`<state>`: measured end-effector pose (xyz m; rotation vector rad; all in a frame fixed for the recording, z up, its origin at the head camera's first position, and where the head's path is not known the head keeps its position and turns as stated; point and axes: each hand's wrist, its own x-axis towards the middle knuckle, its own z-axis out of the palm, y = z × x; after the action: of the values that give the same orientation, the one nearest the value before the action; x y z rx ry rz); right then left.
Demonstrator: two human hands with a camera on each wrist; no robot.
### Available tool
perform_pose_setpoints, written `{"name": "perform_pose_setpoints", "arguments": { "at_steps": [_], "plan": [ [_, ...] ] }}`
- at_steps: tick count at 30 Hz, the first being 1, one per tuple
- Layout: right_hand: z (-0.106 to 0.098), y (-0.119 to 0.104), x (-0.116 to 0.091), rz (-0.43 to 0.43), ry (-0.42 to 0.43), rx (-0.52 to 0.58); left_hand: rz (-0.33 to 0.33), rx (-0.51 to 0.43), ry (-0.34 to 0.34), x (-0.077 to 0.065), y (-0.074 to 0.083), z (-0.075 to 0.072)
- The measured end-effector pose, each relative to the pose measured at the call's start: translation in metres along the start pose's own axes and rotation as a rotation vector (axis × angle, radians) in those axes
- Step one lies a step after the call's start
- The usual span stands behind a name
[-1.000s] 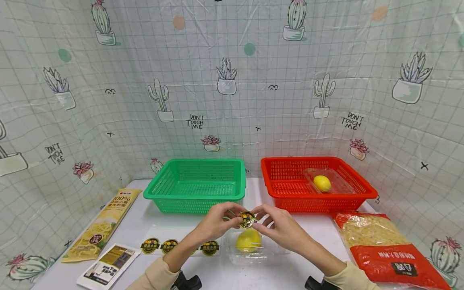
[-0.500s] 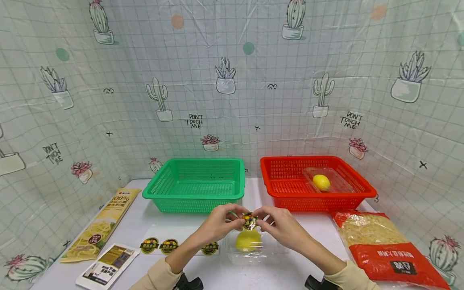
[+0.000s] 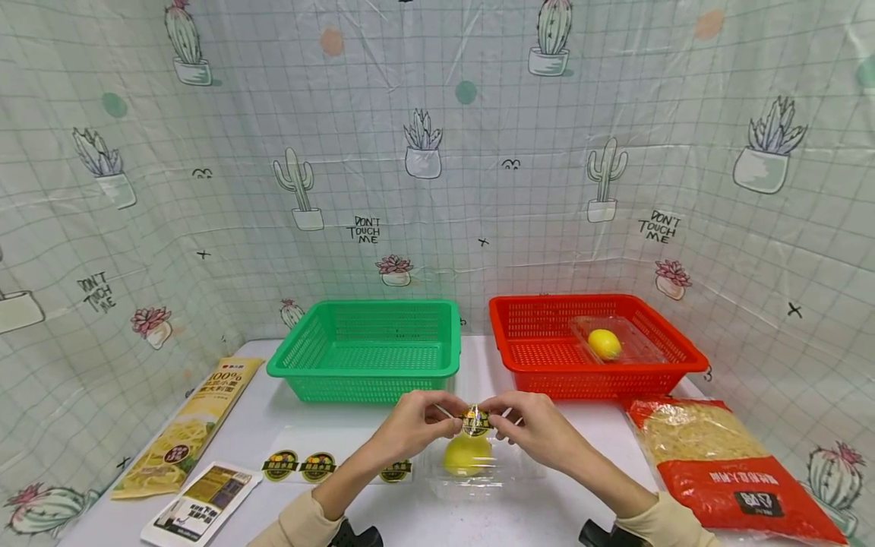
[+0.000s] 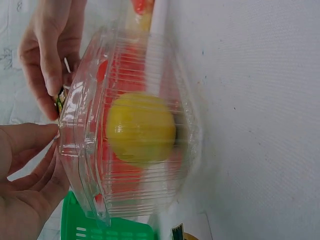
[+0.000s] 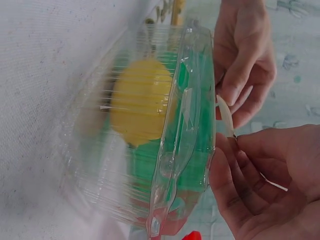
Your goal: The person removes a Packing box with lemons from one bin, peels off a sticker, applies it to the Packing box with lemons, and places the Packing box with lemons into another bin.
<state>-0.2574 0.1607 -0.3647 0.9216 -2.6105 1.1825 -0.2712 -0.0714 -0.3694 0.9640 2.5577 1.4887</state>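
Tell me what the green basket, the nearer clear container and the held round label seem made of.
Green basket: likely moulded plastic, slightly glossy; even slots and a smooth rim.
Nearer clear container: probably thin, glossy plastic; see-through ribbed walls with bright glints.
Held round label: coated paper or plastic film, unclear which; thin, shiny printed face, pale back.

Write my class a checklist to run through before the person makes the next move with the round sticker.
1. Sticker held on both sides: ok, the left hand and right hand pinch opposite edges.
2. Printed face the right way: ok, it faces the head camera.
3. Sticker flat: not ok, the right wrist view shows it bowed.
4. Lemon inside the clear box: ok.
5. Lid fully fastened: cannot tell, no catch shows clearly.
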Motion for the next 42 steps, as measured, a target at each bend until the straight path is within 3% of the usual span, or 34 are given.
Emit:
{"name": "perform_pose_setpoints", "arguments": {
  "at_steps": [10,24,42],
  "plan": [
    [-0.001,0.002,0.001,0.036,-0.042,0.005,0.020,0.060,0.006,0.004,-0.002,0.004],
    [-0.004,0.016,0.006,0.126,-0.167,0.057,-0.039,0.110,-0.050,0.009,-0.002,0.004],
    [-0.003,0.023,0.011,0.196,-0.137,0.123,-0.063,0.160,-0.058,0.016,0.000,0.005]
  ]
}}
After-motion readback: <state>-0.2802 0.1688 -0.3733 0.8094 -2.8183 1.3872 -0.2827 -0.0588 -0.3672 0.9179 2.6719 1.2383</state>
